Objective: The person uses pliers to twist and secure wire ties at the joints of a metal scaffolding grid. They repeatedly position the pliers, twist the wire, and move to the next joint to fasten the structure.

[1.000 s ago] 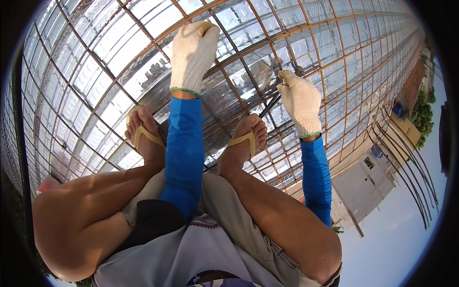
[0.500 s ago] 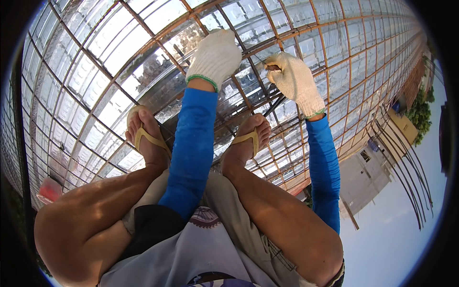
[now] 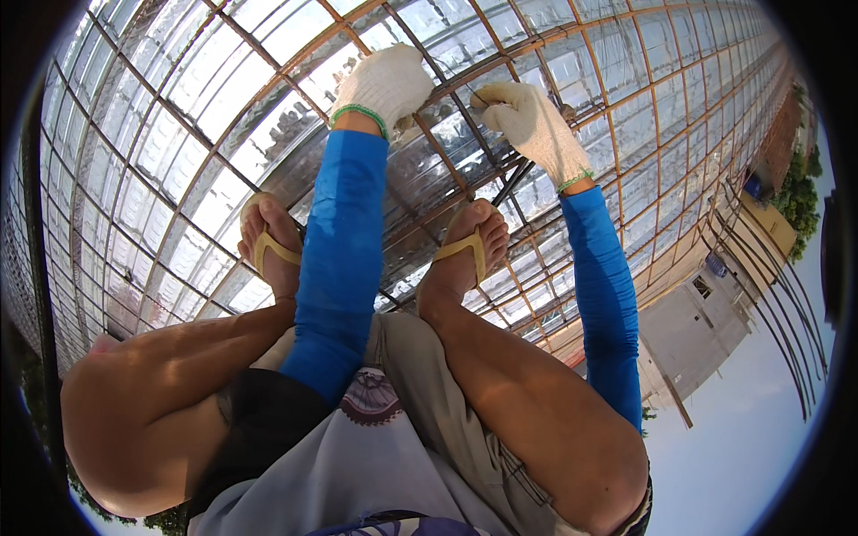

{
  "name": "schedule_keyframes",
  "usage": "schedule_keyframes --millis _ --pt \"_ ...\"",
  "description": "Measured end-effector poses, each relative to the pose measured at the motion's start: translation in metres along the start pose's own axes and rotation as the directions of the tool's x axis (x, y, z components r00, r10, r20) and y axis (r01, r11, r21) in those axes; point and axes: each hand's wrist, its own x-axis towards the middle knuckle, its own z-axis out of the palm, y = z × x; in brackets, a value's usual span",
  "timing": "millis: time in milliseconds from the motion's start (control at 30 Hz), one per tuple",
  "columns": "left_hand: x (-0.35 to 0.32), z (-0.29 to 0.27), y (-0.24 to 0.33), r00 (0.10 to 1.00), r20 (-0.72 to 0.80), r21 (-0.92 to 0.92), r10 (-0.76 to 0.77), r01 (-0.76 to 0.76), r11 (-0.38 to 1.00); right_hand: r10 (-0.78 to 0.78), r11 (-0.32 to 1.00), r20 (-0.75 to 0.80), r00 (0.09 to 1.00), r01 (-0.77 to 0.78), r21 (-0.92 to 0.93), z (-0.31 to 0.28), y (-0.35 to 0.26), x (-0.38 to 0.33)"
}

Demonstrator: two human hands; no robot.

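Two gloved hands, left hand [image 3: 386, 85], right hand [image 3: 527, 121]: fingers clamped on rebar grid [image 3: 206, 116].

The person squats low with both knees bent wide and both arms stretched out to the front between the legs. Each arm wears a long blue sleeve, and each hand wears a white knitted glove with a green band at the wrist. The left hand [image 3: 386, 85] is curled down, palm facing away, fingers bent under and out of sight. The right hand [image 3: 529, 125] is closed in a loose fist with the thumb side up. The 2 hands are near each other but apart. The 2 bare feet in yellow flip-flops sit just below the hands, toes pointing forward.
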Motion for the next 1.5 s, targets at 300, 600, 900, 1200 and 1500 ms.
schedule_keyframes --millis 300,600,900,1200,1500 --pt "0.006 0.007 -0.022 0.848 0.004 0.603 0.531 -0.426 0.675 0.039 0.986 0.013 0.999 -0.036 -0.164 -0.012 -0.01 0.01" --pt "-0.029 0.006 0.005 0.784 -0.538 0.542 0.311 0.039 0.84 -0.13 0.958 -0.046 0.991 0.113 -0.264 -0.01 -0.005 -0.006" --pt "-0.012 0.015 -0.018 0.853 -0.327 0.643 0.407 -0.115 0.757 -0.054 0.998 -0.126 0.991 0.051 -0.029 0.013 0.004 0.009" --pt "-0.006 0.018 -0.015 0.857 -0.336 0.53 0.391 -0.172 0.83 -0.014 1.0 -0.103 0.995 0.012 -0.019 0.024 0.016 0.021" --pt "-0.026 0.035 -0.01 0.627 -0.504 0.584 0.594 -0.259 0.769 -0.191 0.969 -0.099 0.977 0.171 -0.177 0.009 -0.009 0.003"
